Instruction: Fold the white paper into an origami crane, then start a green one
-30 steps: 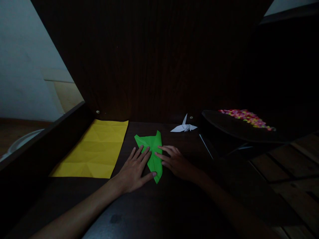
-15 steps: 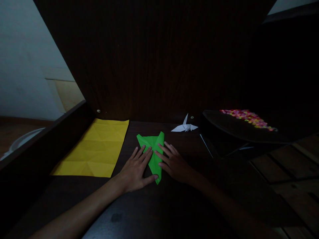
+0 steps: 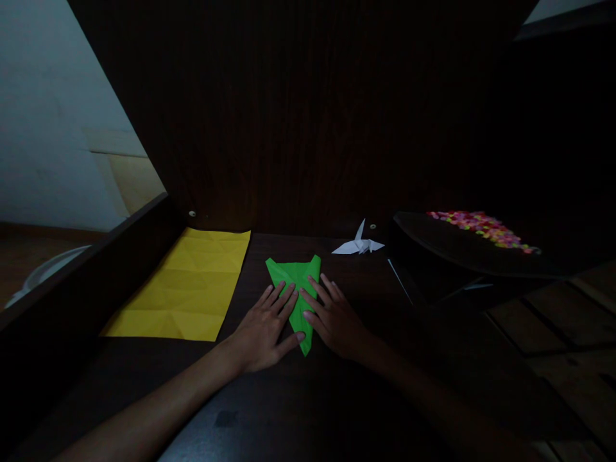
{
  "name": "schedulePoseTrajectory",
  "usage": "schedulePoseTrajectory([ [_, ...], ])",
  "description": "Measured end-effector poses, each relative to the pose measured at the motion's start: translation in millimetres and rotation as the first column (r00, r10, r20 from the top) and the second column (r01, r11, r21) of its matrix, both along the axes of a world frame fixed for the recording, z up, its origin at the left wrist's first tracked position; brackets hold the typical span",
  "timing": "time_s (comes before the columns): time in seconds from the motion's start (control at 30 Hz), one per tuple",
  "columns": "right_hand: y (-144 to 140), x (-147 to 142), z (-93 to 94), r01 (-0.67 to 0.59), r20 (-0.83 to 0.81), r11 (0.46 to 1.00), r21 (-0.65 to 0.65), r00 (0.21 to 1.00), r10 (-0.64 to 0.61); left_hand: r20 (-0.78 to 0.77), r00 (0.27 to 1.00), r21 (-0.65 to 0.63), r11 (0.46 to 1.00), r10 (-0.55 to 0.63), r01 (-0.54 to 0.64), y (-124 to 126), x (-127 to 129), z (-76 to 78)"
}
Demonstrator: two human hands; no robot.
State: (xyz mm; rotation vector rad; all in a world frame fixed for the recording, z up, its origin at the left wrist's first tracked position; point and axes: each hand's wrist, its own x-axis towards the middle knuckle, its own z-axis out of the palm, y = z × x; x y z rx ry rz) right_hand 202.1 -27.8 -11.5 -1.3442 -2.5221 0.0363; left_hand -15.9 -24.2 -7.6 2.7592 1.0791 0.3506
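A folded piece of green paper (image 3: 294,272) lies on the dark wooden surface between my hands, wide at the far end and narrowing to a point towards me. Two corners stick up at its far side. My left hand (image 3: 262,330) lies spread with its fingertips on the paper's left part and its thumb near the pointed end. Pressing on the right edge are the stretched fingers of my right hand (image 3: 339,321). Parts of the paper are hidden under the fingers. Beyond my right hand stands a white paper crane (image 3: 360,246).
Left of my hands lies a creased yellow sheet (image 3: 192,282), beside a low dark side rail (image 3: 120,234). A tall dark wooden panel (image 3: 289,115) rises at the back. On the right is a dark, curved object (image 3: 433,240) with several small colourful pieces (image 3: 486,231) on it.
Both hands stay on the green paper and have barely moved; the left thumb has shifted slightly up. The whole view has shifted a little.
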Motion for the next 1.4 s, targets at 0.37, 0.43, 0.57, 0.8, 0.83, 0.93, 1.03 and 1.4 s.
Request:
schedulePoseTrajectory([
  [0.37,0,2,5.3,0.007,-0.028,1.0,0.003,1.0,-0.007,-0.013,1.0,-0.028,1.0,0.0,0.0,2,-2,7.5],
  [0.43,1,4,7.2,-0.005,-0.058,1.0,-0.006,0.998,0.004,-0.019,1.0,-0.024,1.0,-0.003,0.003,2,-2,8.4],
  [0.57,5,11,10.2,-0.053,-0.114,0.998,-0.017,0.992,0.051,0.008,1.0,0.014,1.0,0.003,-0.003,1,-3,8.2],
  [0.8,8,26,19.9,-0.27,-0.066,0.96,-0.072,0.962,0.266,0.057,0.998,-0.004,1.0,0.006,-0.006,3,-4,6.6],
  [0.83,8,27,21.0,-0.289,-0.055,0.954,-0.083,0.957,0.285,0.063,0.998,-0.002,1.0,0.005,-0.005,3,-4,5.9],
  [0.93,8,28,22.1,-0.313,-0.026,0.944,-0.106,0.95,0.312,0.057,0.998,0.012,1.0,0.01,-0.01,3,-6,3.3],
  [1.03,9,29,21.2,-0.313,-0.004,0.944,-0.109,0.949,0.314,0.039,0.999,0.023,1.0,0.008,-0.009,2,-7,1.2],
  [1.4,11,26,16.5,-0.324,0.021,0.939,-0.113,0.944,0.328,0.002,1.0,0.021,1.0,0.01,-0.01,1,-2,-0.3],
])
